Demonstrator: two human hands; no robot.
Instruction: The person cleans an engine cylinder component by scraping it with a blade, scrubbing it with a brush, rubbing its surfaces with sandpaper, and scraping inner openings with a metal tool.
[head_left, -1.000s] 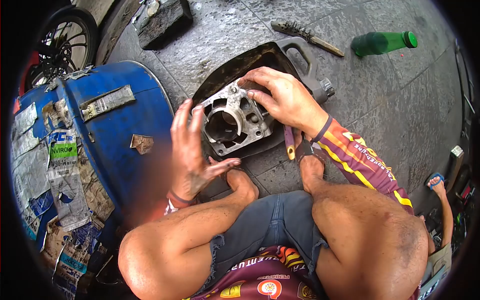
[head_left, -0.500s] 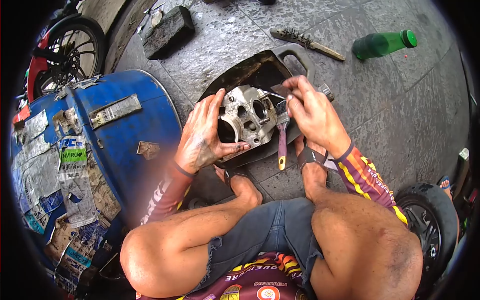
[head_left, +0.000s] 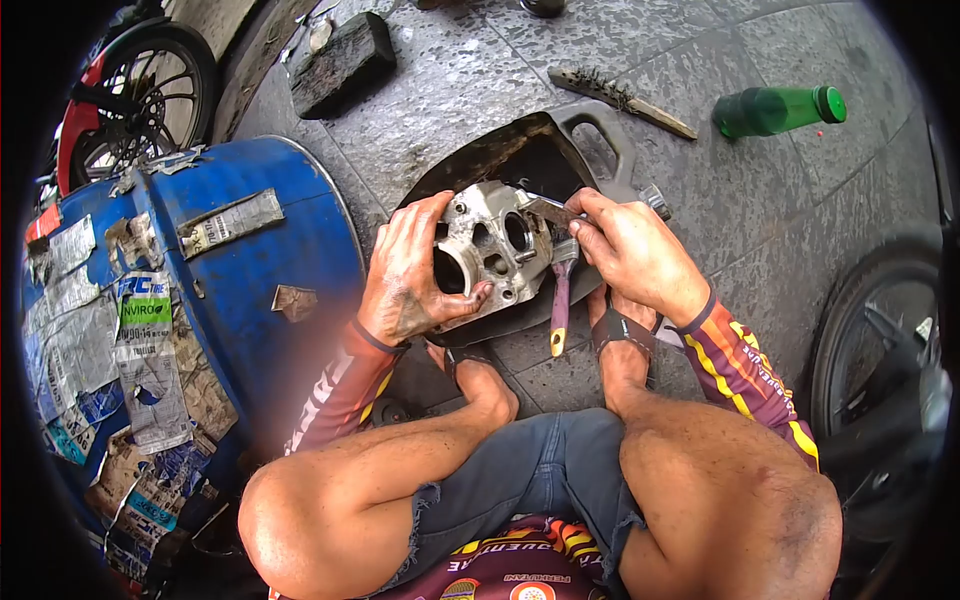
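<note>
In the head view, my left hand point(head_left: 405, 275) grips the left side of a grey cast-metal engine part point(head_left: 497, 235) with round openings, thumb along its near edge. The part is tilted over a dark cut-open jerrycan point(head_left: 470, 160). My right hand point(head_left: 635, 245) pinches a thin flat blade-like scraper point(head_left: 549, 209) between thumb and fingers. The scraper's end touches, or is very close to, the part's right edge. Beside my right hand, a paintbrush point(head_left: 561, 305) with a purple handle leans at the jerrycan's near side, bristles up.
A blue drum point(head_left: 250, 225) with torn labels stands at left. Beyond the jerrycan lie a dark block point(head_left: 345, 65), a worn wooden-handled brush point(head_left: 625, 100) and a green bottle point(head_left: 775, 112). Motorcycle wheels appear at upper left point(head_left: 160, 90) and right point(head_left: 875, 330).
My right hand has lowered and turned, bringing the scraper from above the engine part's right side to its edge. My left hand keeps its hold. A motorcycle wheel at right has shifted upward in view.
</note>
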